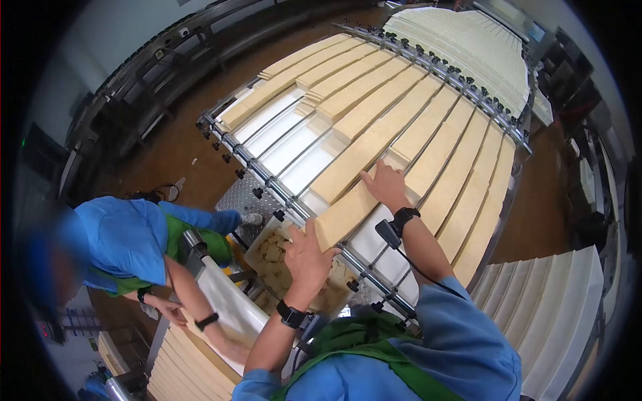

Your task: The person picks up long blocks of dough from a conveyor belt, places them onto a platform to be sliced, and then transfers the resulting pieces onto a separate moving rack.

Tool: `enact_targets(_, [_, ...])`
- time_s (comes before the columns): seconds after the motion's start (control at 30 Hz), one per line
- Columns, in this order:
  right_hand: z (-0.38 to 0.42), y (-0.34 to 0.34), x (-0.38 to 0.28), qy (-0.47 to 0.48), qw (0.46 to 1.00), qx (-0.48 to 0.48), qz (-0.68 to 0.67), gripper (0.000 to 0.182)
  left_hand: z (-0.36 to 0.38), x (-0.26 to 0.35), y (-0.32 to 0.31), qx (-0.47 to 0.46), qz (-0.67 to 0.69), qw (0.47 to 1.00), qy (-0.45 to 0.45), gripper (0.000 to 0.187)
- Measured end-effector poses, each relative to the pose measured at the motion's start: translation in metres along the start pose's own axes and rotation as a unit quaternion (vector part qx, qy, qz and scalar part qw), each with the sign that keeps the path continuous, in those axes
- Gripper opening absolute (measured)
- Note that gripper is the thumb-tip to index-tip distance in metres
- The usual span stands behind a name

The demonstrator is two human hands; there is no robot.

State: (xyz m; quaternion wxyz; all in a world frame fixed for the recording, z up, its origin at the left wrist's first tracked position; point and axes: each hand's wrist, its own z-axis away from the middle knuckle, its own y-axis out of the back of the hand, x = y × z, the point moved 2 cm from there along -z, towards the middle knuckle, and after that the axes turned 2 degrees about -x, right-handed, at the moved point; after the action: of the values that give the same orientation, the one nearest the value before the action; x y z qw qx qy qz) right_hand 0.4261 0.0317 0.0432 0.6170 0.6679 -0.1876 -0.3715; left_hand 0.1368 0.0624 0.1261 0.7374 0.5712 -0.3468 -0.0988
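Long stacks of thin, pale yellow sheets (438, 157) lie in lanes between metal rods on a white table. My left hand (309, 259) is at the near end of one short stack (348, 215), its fingers and thumb around that end. At the far end of the same stack is my right hand (388, 185), fingers spread over its top and edge. The stack lies between my two hands, close to the metal rail (301, 208) with black knobs.
A co-worker (127, 234) in blue with a green apron bends over another row of sheets (184, 367) at the lower left. Below the rail stands a bin (251, 257) of broken yellow pieces. White ridged trays (535, 314) are at the right.
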Motion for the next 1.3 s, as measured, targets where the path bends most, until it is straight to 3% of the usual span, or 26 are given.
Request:
enact_targets(0.17, [0.0,-0.005,0.006,-0.01,0.999,0.042,-0.006,0.069,-0.004,-0.005,-0.002,0.012,0.075,0.997,-0.027,0.087])
enact_targets(0.27, [0.022,0.008,0.0,0.022,0.995,0.095,-0.002,0.069,-0.012,-0.01,-0.017,0.01,0.154,0.988,0.007,0.078])
enact_targets(0.33, [0.041,0.009,-0.007,0.049,0.978,0.187,0.078,0.072,-0.016,-0.008,-0.033,0.084,0.173,0.981,-0.029,0.068])
enact_targets(0.47, [0.085,0.001,-0.025,0.067,0.982,0.165,0.059,0.076,-0.018,0.008,-0.047,0.06,0.212,0.975,0.027,0.066])
enact_targets(0.53, [0.107,-0.004,-0.039,0.153,0.973,0.112,-0.133,0.075,-0.015,0.007,-0.047,0.094,0.225,0.97,0.013,0.063])
enact_targets(0.57, [0.117,-0.005,-0.046,0.159,0.972,0.108,-0.132,0.075,-0.014,0.004,-0.047,0.096,0.226,0.969,0.02,0.063])
enact_targets(0.63, [0.137,-0.004,-0.066,0.24,0.939,0.007,-0.247,0.074,-0.012,-0.001,-0.045,0.067,0.316,0.946,-0.018,0.064])
enact_targets(0.7, [0.143,-0.02,-0.072,0.251,0.937,-0.034,-0.241,0.075,-0.01,-0.008,-0.047,0.071,0.321,0.944,-0.033,0.065])
enact_targets(0.83, [0.144,-0.018,-0.07,0.286,0.939,0.033,-0.19,0.071,-0.006,-0.022,-0.046,0.106,0.344,0.927,-0.101,0.069])
enact_targets(0.9, [0.145,-0.018,-0.074,0.296,0.949,0.054,-0.099,0.071,0.004,-0.033,-0.046,0.103,0.378,0.918,-0.069,0.068])
enact_targets(0.97, [0.147,-0.021,-0.082,0.314,0.941,0.078,-0.098,0.07,0.017,-0.049,-0.05,0.134,0.401,0.906,0.013,0.067])
enact_targets(1.03, [0.144,-0.033,-0.08,0.38,0.917,0.123,0.007,0.061,0.034,-0.074,-0.057,0.174,0.368,0.913,0.043,0.066])
enact_targets(1.07, [0.14,-0.044,-0.076,0.39,0.91,0.143,-0.002,0.05,0.044,-0.089,-0.06,0.205,0.331,0.919,0.063,0.065])
enact_targets(1.1, [0.141,-0.039,-0.077,0.4,0.906,0.14,-0.003,0.05,0.054,-0.104,-0.067,0.213,0.331,0.916,0.072,0.065])
enact_targets(1.2, [0.144,-0.024,-0.083,0.393,0.911,0.126,0.009,0.038,0.087,-0.149,-0.08,0.179,0.26,0.933,0.174,0.067])
enact_targets(1.3, [0.145,-0.023,-0.087,0.396,0.908,0.13,0.03,0.032,0.126,-0.173,-0.074,0.165,0.25,0.935,0.189,0.066])
